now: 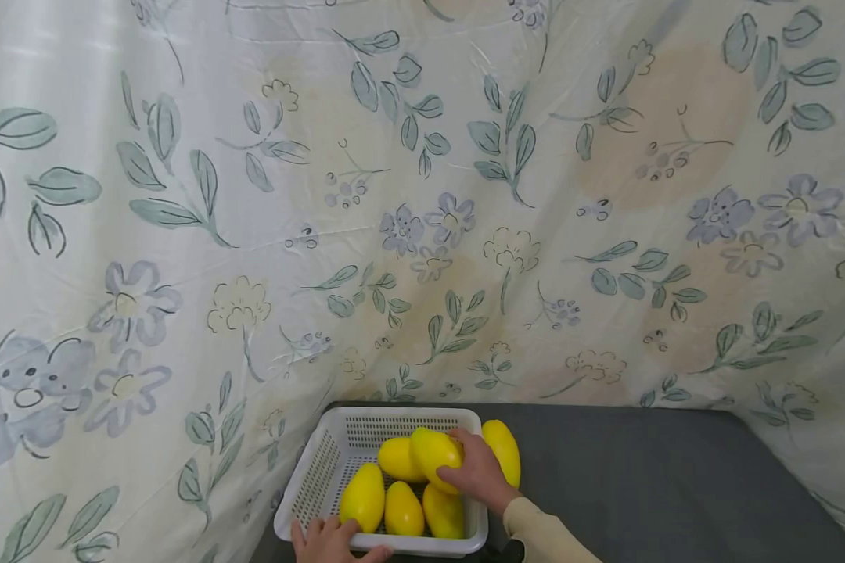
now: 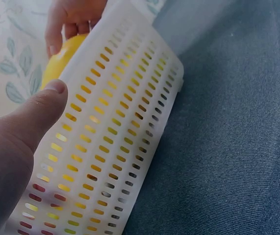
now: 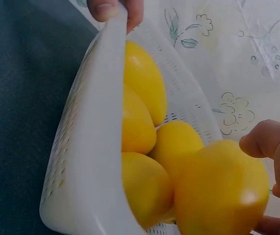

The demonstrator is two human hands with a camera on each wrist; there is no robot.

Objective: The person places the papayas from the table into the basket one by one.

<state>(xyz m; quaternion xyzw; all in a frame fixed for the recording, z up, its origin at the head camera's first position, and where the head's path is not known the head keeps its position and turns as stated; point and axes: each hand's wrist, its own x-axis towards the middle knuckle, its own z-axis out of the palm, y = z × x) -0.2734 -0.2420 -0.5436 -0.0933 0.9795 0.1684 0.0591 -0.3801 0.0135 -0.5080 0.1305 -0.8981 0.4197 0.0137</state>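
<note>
A white perforated plastic basket [image 1: 415, 543] holds several yellow mangoes, including one at its left [image 1: 362, 498] and one at the front middle [image 1: 404, 510]. My right hand [image 1: 480, 471] holds another mango [image 1: 435, 458] above those at the basket's right side; the right wrist view shows thumb and fingers about this mango [image 3: 223, 188]. At the basket's front left, my left hand [image 1: 334, 541] grips the rim. Its thumb [image 2: 41, 110] lies on the outer side in the left wrist view, with the fingers over the rim.
One more mango [image 1: 503, 452] lies just right of the basket, partly behind my right hand. Under everything is a dark grey table surface [image 1: 641, 485]. A floral-print cloth [image 1: 422, 195] hangs behind and along the sides.
</note>
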